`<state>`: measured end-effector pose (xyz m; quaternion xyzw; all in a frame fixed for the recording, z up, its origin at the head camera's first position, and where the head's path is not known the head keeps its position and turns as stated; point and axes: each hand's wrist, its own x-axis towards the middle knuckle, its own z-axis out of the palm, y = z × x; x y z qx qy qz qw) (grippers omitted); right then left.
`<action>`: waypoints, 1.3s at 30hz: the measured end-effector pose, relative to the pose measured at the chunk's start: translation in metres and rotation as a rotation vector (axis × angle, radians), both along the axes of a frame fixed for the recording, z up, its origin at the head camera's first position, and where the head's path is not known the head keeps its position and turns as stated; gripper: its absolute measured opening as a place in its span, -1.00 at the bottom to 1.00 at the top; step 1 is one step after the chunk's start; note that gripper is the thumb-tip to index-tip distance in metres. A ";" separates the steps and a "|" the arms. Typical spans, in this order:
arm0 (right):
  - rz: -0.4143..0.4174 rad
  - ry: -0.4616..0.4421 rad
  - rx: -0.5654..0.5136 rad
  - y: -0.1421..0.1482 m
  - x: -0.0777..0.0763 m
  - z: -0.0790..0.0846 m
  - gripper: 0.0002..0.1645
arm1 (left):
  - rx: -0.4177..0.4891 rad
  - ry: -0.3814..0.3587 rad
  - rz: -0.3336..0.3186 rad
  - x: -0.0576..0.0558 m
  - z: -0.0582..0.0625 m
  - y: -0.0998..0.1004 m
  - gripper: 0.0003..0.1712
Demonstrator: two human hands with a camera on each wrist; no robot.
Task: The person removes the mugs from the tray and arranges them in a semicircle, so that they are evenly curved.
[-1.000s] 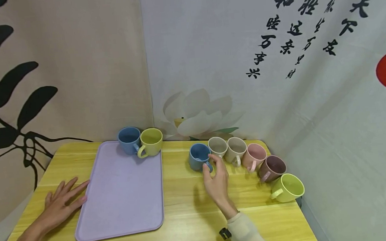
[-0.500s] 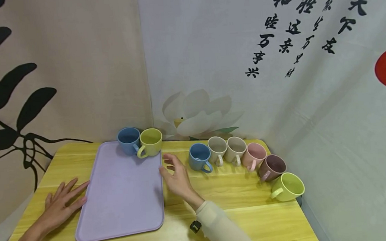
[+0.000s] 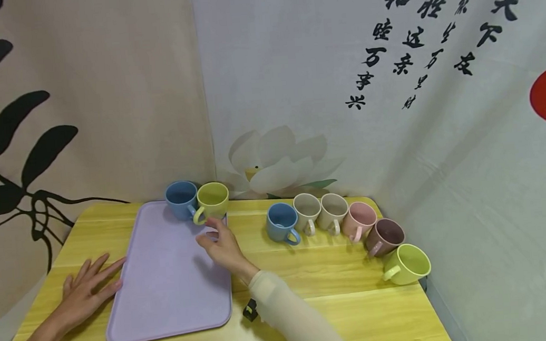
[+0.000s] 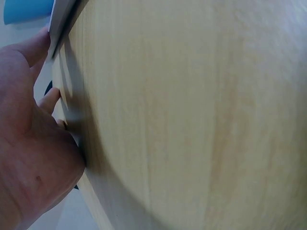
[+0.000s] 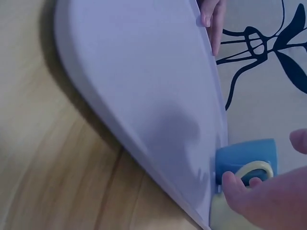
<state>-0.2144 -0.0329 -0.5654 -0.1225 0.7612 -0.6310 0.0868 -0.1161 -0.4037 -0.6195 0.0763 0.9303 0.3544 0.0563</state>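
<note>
Over the upper right part of the purple tray (image 3: 167, 294) hovers my right hand (image 3: 225, 252), its fingers loosely bent with nothing between them. Its fingertips are just in front of the yellow mug (image 3: 215, 195); whether they touch its handle (image 5: 257, 166) I cannot tell. Beside that mug, at the tray's far end, stands a blue mug (image 3: 179, 195), also seen lying sideways in the right wrist view because of the camera's tilt. My left hand (image 3: 85, 292) rests on the table, fingers spread, with fingertips touching the tray's left edge.
Right of the tray, a curved row of mugs stands on the wooden table (image 3: 281, 286): a blue mug (image 3: 280, 223), pale mugs (image 3: 306, 210), a pink mug (image 3: 359, 220), a purple-brown mug (image 3: 384, 239) and a yellow-green mug (image 3: 409, 266). Printed cloth hangs behind.
My right hand has left the handle of the blue mug in the row and moved left, over the tray to the yellow mug. That blue mug and my left hand stay put.
</note>
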 end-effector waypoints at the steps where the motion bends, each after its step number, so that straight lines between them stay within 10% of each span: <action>1: -0.001 -0.009 -0.002 -0.003 -0.001 -0.001 -0.20 | 0.002 0.001 -0.001 0.000 0.000 0.000 -0.21; 39: -0.096 -0.014 0.081 -0.017 -0.028 -0.011 -0.62 | 0.004 0.036 0.016 -0.001 -0.007 -0.001 -0.22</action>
